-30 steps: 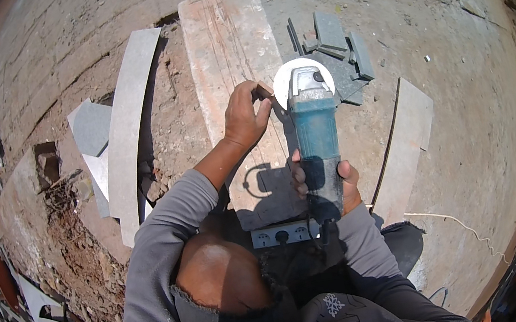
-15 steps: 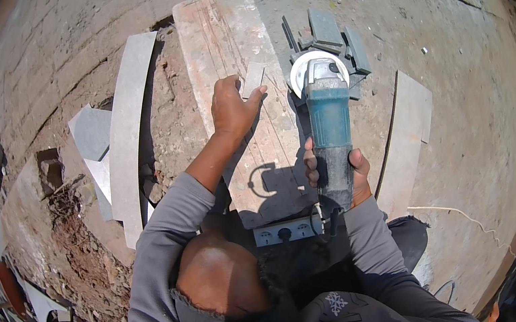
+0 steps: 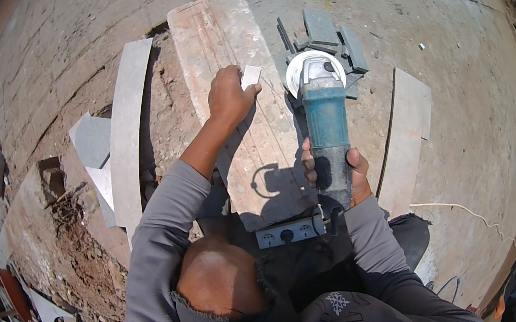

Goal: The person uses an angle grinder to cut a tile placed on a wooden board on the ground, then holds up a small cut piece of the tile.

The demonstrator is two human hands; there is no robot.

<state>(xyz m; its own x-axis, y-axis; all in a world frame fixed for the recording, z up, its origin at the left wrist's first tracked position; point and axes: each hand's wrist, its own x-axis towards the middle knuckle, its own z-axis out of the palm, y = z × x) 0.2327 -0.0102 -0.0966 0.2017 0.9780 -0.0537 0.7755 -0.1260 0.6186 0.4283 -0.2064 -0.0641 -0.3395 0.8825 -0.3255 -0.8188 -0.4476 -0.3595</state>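
My left hand (image 3: 231, 97) is closed on a small pale tile piece (image 3: 251, 76), its thumb along the near end. The piece is over a long, scored stone slab (image 3: 210, 39), and whether it rests on it I cannot tell. In my right hand (image 3: 358, 175) is a teal and black angle grinder (image 3: 325, 115), gripped round its dark body. Its head points away from me, with a white disc (image 3: 294, 78) at the far end. The disc is to the right of the slab, near a heap of grey tile offcuts (image 3: 320, 28).
A long pale tile strip (image 3: 131, 127) lies left of the slab, with grey tile pieces (image 3: 94, 142) beyond it. Another pale tile (image 3: 406, 126) lies at right. By my knees sits a power strip (image 3: 271, 237) with a plug in it. A thin cord (image 3: 457, 209) crosses the ground.
The tile piece in my left hand has turned slightly and shows less of its length, my fingers lying further along it. The grinder stays almost in place in my right hand.
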